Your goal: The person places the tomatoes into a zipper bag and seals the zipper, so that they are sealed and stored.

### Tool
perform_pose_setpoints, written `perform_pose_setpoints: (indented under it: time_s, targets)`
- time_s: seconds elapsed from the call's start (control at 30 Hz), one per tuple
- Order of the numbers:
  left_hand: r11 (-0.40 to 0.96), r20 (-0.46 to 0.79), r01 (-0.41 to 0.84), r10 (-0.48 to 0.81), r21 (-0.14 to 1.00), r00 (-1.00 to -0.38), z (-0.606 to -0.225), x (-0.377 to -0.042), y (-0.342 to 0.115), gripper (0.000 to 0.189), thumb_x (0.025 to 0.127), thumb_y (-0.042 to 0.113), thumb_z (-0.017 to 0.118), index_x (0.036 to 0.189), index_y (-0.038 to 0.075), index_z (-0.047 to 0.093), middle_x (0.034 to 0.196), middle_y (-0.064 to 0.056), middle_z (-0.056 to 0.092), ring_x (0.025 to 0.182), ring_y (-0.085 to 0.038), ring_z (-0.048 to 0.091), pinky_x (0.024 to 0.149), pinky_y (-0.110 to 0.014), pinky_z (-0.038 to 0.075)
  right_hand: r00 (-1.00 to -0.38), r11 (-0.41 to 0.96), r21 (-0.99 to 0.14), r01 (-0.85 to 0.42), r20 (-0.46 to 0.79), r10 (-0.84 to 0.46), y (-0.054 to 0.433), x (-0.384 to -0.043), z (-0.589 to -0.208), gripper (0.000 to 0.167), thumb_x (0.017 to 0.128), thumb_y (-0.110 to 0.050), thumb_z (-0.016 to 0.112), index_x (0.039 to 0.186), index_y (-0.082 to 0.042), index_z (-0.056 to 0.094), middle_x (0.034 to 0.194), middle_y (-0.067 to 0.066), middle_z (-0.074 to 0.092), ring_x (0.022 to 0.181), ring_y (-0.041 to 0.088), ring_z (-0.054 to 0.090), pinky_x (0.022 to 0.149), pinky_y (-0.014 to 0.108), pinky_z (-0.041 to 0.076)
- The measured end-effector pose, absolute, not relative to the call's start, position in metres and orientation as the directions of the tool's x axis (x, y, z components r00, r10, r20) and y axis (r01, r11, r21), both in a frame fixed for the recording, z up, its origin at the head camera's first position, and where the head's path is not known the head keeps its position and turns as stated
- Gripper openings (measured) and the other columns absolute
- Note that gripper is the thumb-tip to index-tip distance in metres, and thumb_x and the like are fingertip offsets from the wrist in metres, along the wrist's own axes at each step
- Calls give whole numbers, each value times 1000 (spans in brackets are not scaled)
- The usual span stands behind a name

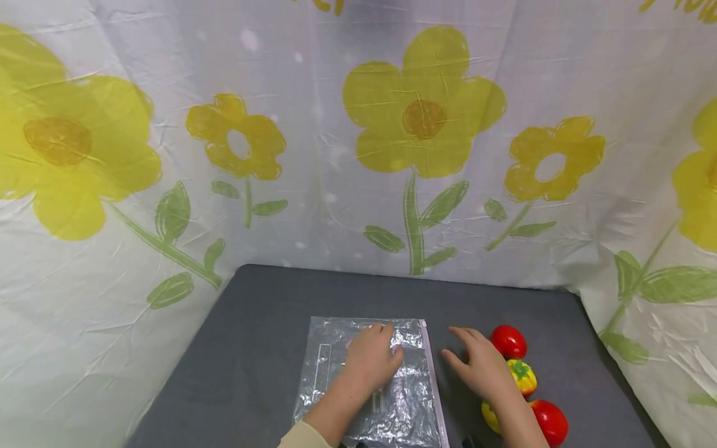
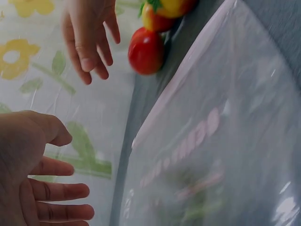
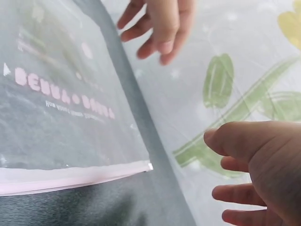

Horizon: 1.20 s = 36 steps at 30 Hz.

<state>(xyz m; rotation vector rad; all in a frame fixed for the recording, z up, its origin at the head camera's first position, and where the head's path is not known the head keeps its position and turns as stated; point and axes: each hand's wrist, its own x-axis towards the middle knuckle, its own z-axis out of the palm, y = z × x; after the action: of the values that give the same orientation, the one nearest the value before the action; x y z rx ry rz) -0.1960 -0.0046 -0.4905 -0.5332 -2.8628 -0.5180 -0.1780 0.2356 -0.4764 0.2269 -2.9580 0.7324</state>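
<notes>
A clear plastic zip bag [image 1: 411,392] with a pink zip edge lies flat on the dark table; pink lettering on it shows in the right wrist view. My left hand [image 1: 370,358] hovers above the bag, fingers loosely extended, holding nothing. To the right of the zip edge, my right hand [image 1: 478,367] is raised with thumb and fingers spread apart, also holding nothing. Close beyond it lie a shiny red round fruit [image 1: 508,341] and a yellow-and-red bell pepper [image 1: 524,377] with a green top. Another red fruit [image 1: 551,424] and a yellow piece [image 1: 490,418] are partly hidden behind my right forearm.
The dark grey table [image 1: 241,348] extends left of the bag and behind it. A white cloth [image 1: 313,218] printed with yellow flowers hangs behind the table and along both sides. Small black objects [image 1: 469,442] show at the bottom edge of the head view.
</notes>
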Motion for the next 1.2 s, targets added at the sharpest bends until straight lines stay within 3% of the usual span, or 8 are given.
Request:
perform_pose_setpoints:
  time_s: [0.13, 0.23, 0.33, 0.43, 0.87, 1.2]
  targets:
    - [853, 220, 388, 328, 349, -919, -496, -185, 5, 35, 92, 31, 67, 110, 3, 73, 105, -12, 69, 92, -27, 69, 75, -42, 58, -990, 870, -474, -133, 102, -96, 238, -167, -475, 56, 91, -34, 76, 137, -6, 63, 136, 19, 61, 124, 39, 57, 100, 60, 45]
    - [841, 220, 398, 338, 367, -915, -501, -178, 14, 25, 89, 31, 70, 92, 6, 73, 89, -7, 67, 77, -22, 66, 62, -39, 56, -995, 873, -478, -93, 74, -65, 242, -160, -474, 57, 91, -37, 76, 137, -7, 63, 135, 18, 61, 124, 39, 57, 99, 61, 46]
    - [830, 247, 431, 361, 353, -899, -506, -173, 24, 24, 87, 30, 71, 72, 11, 66, 71, -1, 61, 60, -19, 59, 51, -35, 50, -998, 874, -483, -61, 53, -41, 246, -153, -474, 60, 91, -42, 75, 138, -7, 63, 136, 18, 61, 125, 39, 56, 100, 62, 45]
    - [837, 270, 461, 390, 296, -880, -512, -169, 35, 32, 87, 30, 70, 62, 16, 57, 60, 2, 55, 51, -17, 54, 46, -34, 45, -999, 876, -481, -43, 43, -25, 250, -147, -475, 60, 91, -44, 74, 137, -6, 63, 137, 19, 60, 126, 39, 55, 100, 62, 45]
    - [927, 135, 358, 343, 113, -930, -523, -170, 80, 48, 93, 53, 63, 66, 14, 68, 64, 0, 64, 57, -17, 61, 52, -35, 47, -998, 901, -434, 1, 52, 27, 255, -133, -482, 52, 90, -35, 76, 131, -4, 66, 130, 22, 63, 118, 39, 59, 97, 62, 46]
    - [950, 73, 306, 302, 57, -951, -532, -171, 93, 45, 87, 55, 68, 69, 14, 69, 68, 0, 64, 61, -16, 62, 54, -35, 49, -999, 906, -421, 41, 14, 52, 260, -128, -482, 55, 89, -39, 77, 132, -7, 65, 129, 19, 63, 115, 36, 59, 93, 61, 50]
